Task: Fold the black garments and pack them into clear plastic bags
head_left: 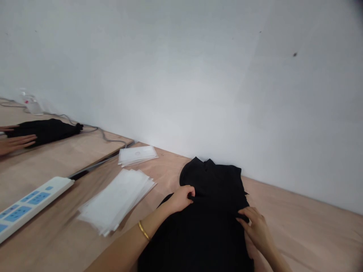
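Note:
A black garment [210, 234] lies on the wooden table in front of me, its far end reaching the wall. My left hand [181, 198], below a gold bangle [144, 230], pinches a fold at the garment's left side. On the right, my right hand [252, 223] grips the same fold between thumb and fingers. Between the hands the fold runs across the cloth, and the far part of the garment lies flat beyond it. The dark fabric hides most detail, so its exact kind is unclear.
Left of the garment lie a larger stack of clear plastic bags [119, 200] and a smaller stack [138, 155]. A white power strip [34, 204] sits nearer. Grey cable [110, 139] runs along the wall. At far left, another person's hands [17, 143] touch a black cloth [48, 130].

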The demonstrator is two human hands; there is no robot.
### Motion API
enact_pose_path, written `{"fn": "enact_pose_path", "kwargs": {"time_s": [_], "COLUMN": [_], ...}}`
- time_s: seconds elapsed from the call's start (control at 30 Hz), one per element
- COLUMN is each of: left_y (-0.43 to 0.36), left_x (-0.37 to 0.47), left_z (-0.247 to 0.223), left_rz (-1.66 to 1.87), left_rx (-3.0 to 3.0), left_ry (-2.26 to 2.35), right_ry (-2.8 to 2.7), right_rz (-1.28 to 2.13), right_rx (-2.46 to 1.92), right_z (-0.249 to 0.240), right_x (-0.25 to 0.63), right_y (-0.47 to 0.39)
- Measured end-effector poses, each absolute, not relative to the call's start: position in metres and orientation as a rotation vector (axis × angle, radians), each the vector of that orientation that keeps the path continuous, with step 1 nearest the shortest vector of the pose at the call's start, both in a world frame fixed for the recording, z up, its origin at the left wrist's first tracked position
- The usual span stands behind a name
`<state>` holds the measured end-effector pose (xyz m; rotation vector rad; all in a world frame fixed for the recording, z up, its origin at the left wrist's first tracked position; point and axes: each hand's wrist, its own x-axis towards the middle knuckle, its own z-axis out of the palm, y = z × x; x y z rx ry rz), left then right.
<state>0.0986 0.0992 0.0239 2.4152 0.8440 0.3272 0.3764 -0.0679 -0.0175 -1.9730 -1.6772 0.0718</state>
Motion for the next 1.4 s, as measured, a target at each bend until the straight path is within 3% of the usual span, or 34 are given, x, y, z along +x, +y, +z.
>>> {"fn": "enact_pose_path", "kwargs": {"time_s": [0.23, 0.4, 0.6, 1.0, 1.27, 1.4], "left_y": [0.063, 0.033, 0.022, 0.025, 0.051, 0.076], "left_x": [0.055, 0.061, 0.066, 0.078, 0.101, 0.126], "left_z": [0.035, 0.035, 0.021, 0.011, 0.036, 0.039], "left_rz": [0.341, 0.397, 0.130, 0.140, 0.234, 0.097], "left_rx": [2.676, 2.837, 2.715, 2.653, 2.721, 2.720], "left_ry": [0.665, 0.672, 0.714, 0.690, 0.789, 0.789], "right_ry": [-1.976, -1.910, -1.972, -1.748, -1.817, -1.887], "right_rz": [-0.107, -0.287, -0.057, -0.078, 0.145, 0.297], "right_rx": [-1.959, -1.969, -2.209, -2.429, -2.154, -2.113], "right_z": [-0.032, -0.022, -0.038, -0.057, -0.010, 0.013], "right_x": [0.362, 0.318, 0.279, 0.323, 0.347, 0.348], "right_y": [-0.119, -0.110, -0.091, -0.120, -0.092, -0.073]}}
